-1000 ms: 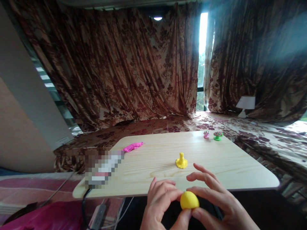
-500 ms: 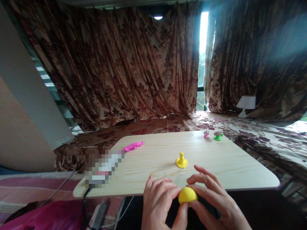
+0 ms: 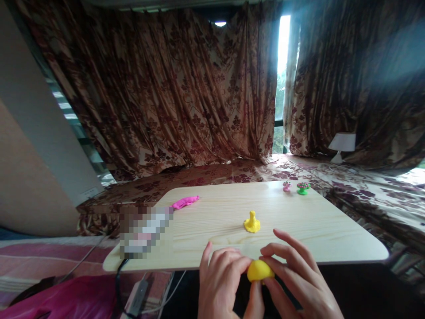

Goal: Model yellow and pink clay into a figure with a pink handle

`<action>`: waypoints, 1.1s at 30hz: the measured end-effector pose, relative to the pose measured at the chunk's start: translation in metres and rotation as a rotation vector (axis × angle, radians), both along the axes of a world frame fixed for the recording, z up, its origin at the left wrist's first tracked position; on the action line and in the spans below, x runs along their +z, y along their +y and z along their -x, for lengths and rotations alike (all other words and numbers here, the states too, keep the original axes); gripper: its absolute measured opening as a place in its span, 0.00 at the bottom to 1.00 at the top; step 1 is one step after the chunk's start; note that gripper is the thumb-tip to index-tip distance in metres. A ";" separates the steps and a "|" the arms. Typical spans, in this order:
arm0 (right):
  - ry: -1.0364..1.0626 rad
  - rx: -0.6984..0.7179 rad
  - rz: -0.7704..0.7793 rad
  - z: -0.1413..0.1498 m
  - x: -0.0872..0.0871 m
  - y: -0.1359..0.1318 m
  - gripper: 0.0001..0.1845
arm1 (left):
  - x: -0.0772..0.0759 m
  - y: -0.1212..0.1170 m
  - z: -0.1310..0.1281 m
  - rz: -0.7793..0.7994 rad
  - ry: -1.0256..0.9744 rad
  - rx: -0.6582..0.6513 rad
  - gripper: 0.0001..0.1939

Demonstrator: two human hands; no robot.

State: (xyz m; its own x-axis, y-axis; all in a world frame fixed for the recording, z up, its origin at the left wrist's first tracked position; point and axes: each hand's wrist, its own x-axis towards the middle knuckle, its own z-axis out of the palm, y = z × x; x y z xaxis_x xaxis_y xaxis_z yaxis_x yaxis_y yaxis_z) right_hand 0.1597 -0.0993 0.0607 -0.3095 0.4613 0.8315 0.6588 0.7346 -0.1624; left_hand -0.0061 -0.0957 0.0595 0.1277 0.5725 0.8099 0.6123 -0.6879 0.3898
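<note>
At lower centre, left hand (image 3: pixel 219 283) and right hand (image 3: pixel 307 283) pinch a yellow lump (image 3: pixel 260 270) between curled fingers (image 3: pixel 241 267). The tabletop (image 3: pixel 212 212) lies above.

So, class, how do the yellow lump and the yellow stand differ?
The lump is smooth and rounded; the stand is uneven, wide below and narrow above. The left hand and right hand hold the lump; the stand rests untouched on the table. Both are yellow.
</note>
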 end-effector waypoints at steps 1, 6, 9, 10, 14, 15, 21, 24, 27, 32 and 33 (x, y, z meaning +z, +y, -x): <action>0.004 -0.012 0.018 0.000 -0.001 0.000 0.18 | -0.001 0.000 -0.001 0.031 -0.030 -0.009 0.12; 0.070 -0.043 0.165 -0.003 0.001 -0.002 0.20 | -0.012 -0.002 -0.005 0.257 -0.232 -0.004 0.12; 0.030 -0.027 0.166 -0.005 0.005 -0.003 0.13 | -0.014 -0.003 -0.006 0.244 -0.224 -0.026 0.16; 0.020 -0.028 0.166 -0.005 0.006 -0.003 0.11 | -0.013 -0.003 -0.006 0.218 -0.196 -0.041 0.17; 0.011 -0.025 0.154 -0.005 0.009 -0.002 0.13 | -0.004 -0.001 -0.003 0.118 -0.103 -0.080 0.16; 0.007 -0.018 0.151 -0.006 0.009 -0.001 0.13 | -0.002 0.000 -0.003 0.106 -0.099 -0.083 0.16; 0.007 0.021 0.124 -0.005 0.009 0.000 0.14 | -0.003 -0.001 -0.004 0.085 -0.121 -0.066 0.19; 0.013 0.042 0.093 -0.004 0.010 -0.001 0.15 | -0.003 0.000 -0.004 0.038 -0.079 -0.079 0.15; 0.010 0.053 0.067 -0.002 0.012 -0.001 0.15 | 0.000 0.000 -0.004 0.011 -0.053 -0.075 0.12; 0.012 0.057 0.050 -0.002 0.013 0.000 0.15 | 0.002 0.000 -0.006 0.006 -0.061 -0.056 0.11; 0.010 0.050 0.066 -0.002 0.012 0.000 0.14 | 0.001 0.001 -0.006 0.015 -0.072 -0.053 0.11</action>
